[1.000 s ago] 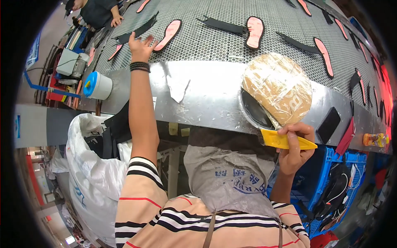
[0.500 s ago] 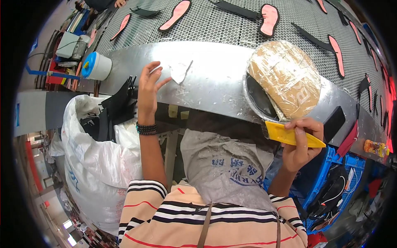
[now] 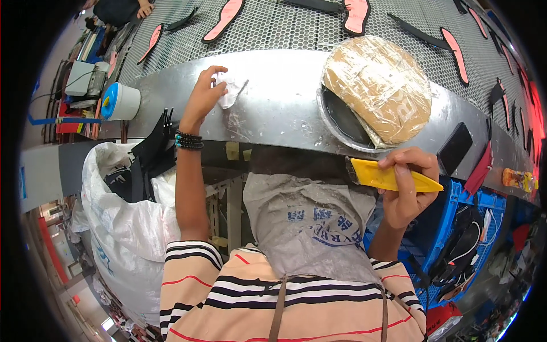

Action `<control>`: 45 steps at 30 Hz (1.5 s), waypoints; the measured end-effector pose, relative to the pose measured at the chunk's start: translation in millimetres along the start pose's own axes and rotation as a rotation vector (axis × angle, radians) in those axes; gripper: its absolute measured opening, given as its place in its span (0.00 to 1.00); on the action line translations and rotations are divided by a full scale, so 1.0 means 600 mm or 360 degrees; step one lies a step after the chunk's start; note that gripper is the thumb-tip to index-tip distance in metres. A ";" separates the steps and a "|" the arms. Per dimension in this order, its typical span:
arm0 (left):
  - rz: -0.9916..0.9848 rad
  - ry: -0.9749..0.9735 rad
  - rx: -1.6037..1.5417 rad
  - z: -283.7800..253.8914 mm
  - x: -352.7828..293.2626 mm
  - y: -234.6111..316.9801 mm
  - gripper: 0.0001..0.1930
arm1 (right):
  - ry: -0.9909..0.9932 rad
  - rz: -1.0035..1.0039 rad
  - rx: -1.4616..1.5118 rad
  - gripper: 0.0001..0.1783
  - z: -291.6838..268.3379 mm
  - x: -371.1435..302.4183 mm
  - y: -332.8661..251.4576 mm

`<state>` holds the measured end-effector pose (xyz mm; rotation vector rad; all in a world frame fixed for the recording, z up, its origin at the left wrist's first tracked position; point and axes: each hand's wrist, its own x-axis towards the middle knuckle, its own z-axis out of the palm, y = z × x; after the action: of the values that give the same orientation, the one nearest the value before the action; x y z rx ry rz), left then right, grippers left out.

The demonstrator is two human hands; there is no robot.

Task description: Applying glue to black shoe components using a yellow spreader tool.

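Observation:
My right hand (image 3: 409, 182) grips a yellow brush (image 3: 387, 175) with a dark, bristle-like end, held over the table's near edge just below a round metal bowl (image 3: 336, 128). A tape-wrapped cardboard cover (image 3: 382, 85) lies over most of the bowl, leaving a dark opening at its left. Over the metal table edge (image 3: 273, 102), my left hand (image 3: 206, 94) reaches to a crumpled white scrap (image 3: 230, 94). Its thumb and forefinger are apart beside the scrap; whether they touch it I cannot tell.
Pink-and-black sole-shaped pieces (image 3: 358, 14) and black strips lie on the mesh surface (image 3: 268, 31) beyond. A blue-lidded white tub (image 3: 126, 102) stands left, above a white sack (image 3: 114, 228) of black pieces. At right are a black phone (image 3: 454, 149) and a blue crate (image 3: 450, 228).
My left hand has come up against the white scrap, its fingers drawn in from a wider spread. The brush stays in my right hand. The whole view has shifted somewhat.

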<state>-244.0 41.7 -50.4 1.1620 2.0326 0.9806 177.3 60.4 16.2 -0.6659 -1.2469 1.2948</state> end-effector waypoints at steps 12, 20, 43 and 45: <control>0.0475 0.0218 0.0633 0.043 0.005 -0.021 0.26 | -0.0072 0.0058 -0.0017 0.06 -0.006 -0.003 0.003; 0.0320 0.0372 -0.0073 0.026 -0.038 0.019 0.22 | -0.0119 0.0081 -0.0070 0.07 -0.001 -0.002 0.003; 0.0352 0.1094 0.1021 0.012 -0.077 0.004 0.09 | -0.0177 0.0172 -0.0162 0.06 0.003 0.001 0.004; 0.0436 0.0659 0.0903 0.021 -0.104 0.042 0.09 | -0.0190 0.0131 -0.0206 0.06 -0.001 0.003 0.007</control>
<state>-195.3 -1.1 -28.6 1.6752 2.6419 0.8406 176.4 62.9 12.8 -0.7475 -1.4226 1.3454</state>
